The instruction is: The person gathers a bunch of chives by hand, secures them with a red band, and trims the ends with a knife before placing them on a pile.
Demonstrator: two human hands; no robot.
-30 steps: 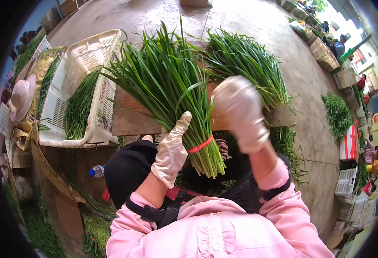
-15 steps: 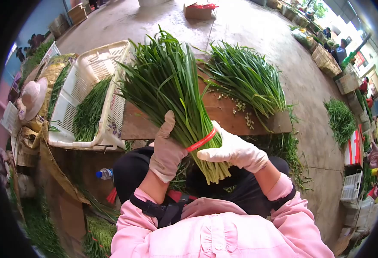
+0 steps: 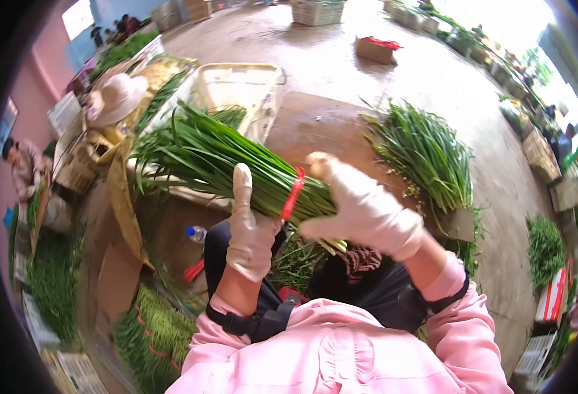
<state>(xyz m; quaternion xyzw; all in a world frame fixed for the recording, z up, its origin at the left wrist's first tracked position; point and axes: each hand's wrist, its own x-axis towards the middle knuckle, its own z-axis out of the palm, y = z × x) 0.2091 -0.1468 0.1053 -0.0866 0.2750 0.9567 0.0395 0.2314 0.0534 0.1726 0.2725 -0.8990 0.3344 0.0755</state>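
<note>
A bunch of garlic chives (image 3: 230, 167) lies tilted across my lap, leaves to the upper left and pale cut stems to the lower right. A red band (image 3: 293, 195) circles it near the stems. My gloved left hand (image 3: 248, 230) grips the bunch from beneath, thumb up on the near side and fingers hidden under it. At the stem end is my gloved right hand (image 3: 371, 210), slightly blurred, its thumb and fingers spread apart around the cut ends. Loose chives (image 3: 427, 154) lie on a wooden board (image 3: 308, 125) beyond my hands.
A white plastic crate (image 3: 269, 98) holding some chives stands ahead on the left. Nearby are a pale hat (image 3: 119, 98) and a bottle (image 3: 197, 234). Banded bunches (image 3: 154, 328) lie at lower left. A person (image 3: 26, 171) sits at far left; a red-topped box (image 3: 377, 50) stands ahead.
The bunch has swung leftward and lower, from nearly upright to lying more level. My right hand has loosened and spread at the stem end. The view has turned left.
</note>
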